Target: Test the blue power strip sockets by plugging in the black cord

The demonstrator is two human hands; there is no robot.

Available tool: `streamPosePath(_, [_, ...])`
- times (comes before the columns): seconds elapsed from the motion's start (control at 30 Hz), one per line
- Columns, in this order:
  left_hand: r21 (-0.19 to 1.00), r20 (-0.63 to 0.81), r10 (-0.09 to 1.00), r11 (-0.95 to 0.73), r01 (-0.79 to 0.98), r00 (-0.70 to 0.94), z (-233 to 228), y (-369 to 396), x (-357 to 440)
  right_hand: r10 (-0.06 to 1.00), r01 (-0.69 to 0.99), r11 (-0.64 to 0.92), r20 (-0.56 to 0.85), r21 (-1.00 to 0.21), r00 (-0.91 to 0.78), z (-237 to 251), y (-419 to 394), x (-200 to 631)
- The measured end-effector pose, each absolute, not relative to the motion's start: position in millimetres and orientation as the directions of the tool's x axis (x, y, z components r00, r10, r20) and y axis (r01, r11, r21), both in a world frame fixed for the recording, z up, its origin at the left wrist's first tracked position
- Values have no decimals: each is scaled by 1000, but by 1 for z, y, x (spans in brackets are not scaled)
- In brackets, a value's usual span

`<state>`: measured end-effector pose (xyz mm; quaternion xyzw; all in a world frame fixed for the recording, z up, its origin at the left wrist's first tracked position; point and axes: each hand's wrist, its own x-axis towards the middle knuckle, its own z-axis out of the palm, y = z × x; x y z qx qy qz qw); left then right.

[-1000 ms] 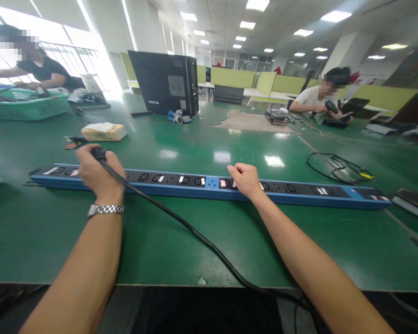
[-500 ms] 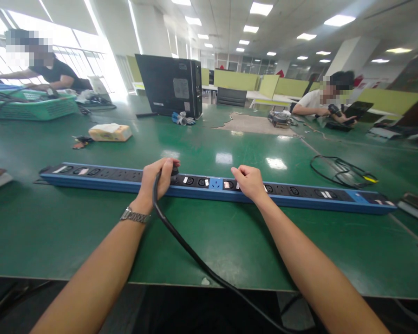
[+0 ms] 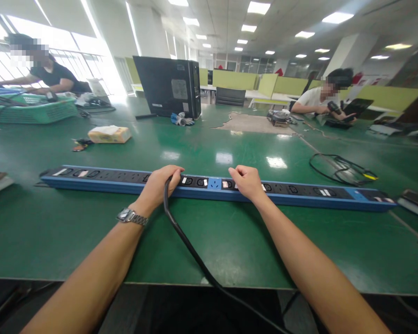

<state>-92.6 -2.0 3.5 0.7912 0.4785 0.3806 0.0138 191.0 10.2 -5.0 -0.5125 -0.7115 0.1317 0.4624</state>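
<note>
A long blue power strip with black sockets lies across the green table in front of me. My left hand is closed around the plug end of a thick black power cord, low over the sockets left of the strip's middle. The fingers hide the plug, so I cannot tell whether it sits in a socket. From that hand the cord runs down past the table's near edge. My right hand is curled into a fist on the strip, right of the blue socket; its palm side is hidden.
Further back stand a black computer tower, gloves and a tissue pack. A coiled cable lies right, a green basket left. One person is at the far left, another at the right.
My left hand has moved slightly right and tipped lower over the strip, carrying the cord. The plug's dark end, visible before, is now hidden. My right hand stays nearly still.
</note>
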Motion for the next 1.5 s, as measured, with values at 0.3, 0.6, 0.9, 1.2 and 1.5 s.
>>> streamPosePath(0.3, [369, 586, 757, -567, 737, 289, -8, -12, -96, 850, 650, 426, 524, -629, -51, -5, 9, 191])
streamPosePath(0.6, [371, 695, 698, -553, 746, 171, 2, -12, -98, 850, 642, 427, 524, -636, -46, -4, 9, 191])
streamPosePath(0.9, [349, 770, 582, -727, 591, 261, 12, -25, -17, 855, 607, 430, 516, -668, -38, -4, 11, 191])
streamPosePath(1.2, [390, 585, 736, -624, 677, 341, 1, -21, 14, 854, 602, 438, 518, -668, -48, -4, 11, 192])
streamPosePath(1.5, [277, 568, 741, -581, 765, 357, 3, -23, 19, 854, 603, 435, 518, -669, -41, -4, 11, 192])
